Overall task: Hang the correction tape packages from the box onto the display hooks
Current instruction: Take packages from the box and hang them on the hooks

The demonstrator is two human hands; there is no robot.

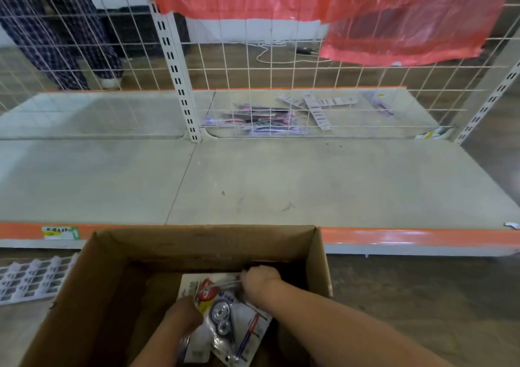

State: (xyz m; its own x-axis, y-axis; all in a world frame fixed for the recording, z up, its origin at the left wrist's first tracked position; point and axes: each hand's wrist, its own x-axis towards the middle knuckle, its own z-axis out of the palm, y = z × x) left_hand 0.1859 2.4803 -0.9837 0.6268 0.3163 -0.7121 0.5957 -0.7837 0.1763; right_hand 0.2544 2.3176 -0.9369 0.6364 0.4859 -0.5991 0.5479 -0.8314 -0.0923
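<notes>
An open cardboard box stands on the floor in front of me. Both my hands are down inside it. My left hand grips a stack of correction tape packages by their left edge. My right hand is curled over the top right corner of the packages and pinches it. The front package shows a round tape dispenser under clear plastic on a white card with a red mark. No display hooks show on the wire grid panel behind the shelf.
A low grey shelf with an orange front edge runs across just beyond the box. Loose packaged items lie behind the grid. Red plastic sheets hang at top. A person's checked trouser legs stand far left. A white plastic strip rack lies left.
</notes>
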